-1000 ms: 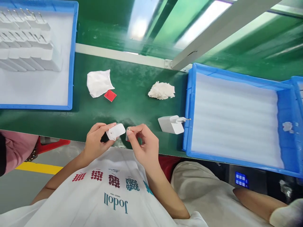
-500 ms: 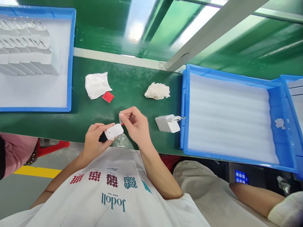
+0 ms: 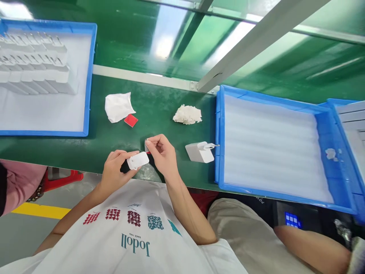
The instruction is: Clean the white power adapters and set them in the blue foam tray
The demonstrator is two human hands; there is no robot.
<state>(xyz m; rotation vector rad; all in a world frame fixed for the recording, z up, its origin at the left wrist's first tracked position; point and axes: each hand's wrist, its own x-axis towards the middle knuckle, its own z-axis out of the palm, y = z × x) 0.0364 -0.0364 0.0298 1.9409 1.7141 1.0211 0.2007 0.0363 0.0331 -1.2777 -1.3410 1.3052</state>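
Your left hand [image 3: 115,169] grips the white adapter [image 3: 138,160] over the near edge of the surface [image 3: 159,110]. Just right of it, your right hand [image 3: 164,154] pinches a small piece [image 3: 146,146], perhaps clear with some red, though it is mostly hidden. Farther away are a red square [image 3: 131,120] beside a white cloth [image 3: 118,107], and a crumpled wad [image 3: 187,115]; to the right, a second adapter [image 3: 199,152] sits beside a blue tray [image 3: 221,137].

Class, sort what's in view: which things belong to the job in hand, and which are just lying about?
Apparently the job's:
white adapter, left grip
small red-edged piece, right grip
lone pronged adapter
adapters in left blue tray
possibly red square

Seemingly lying about:
white cloth
crumpled pale heap
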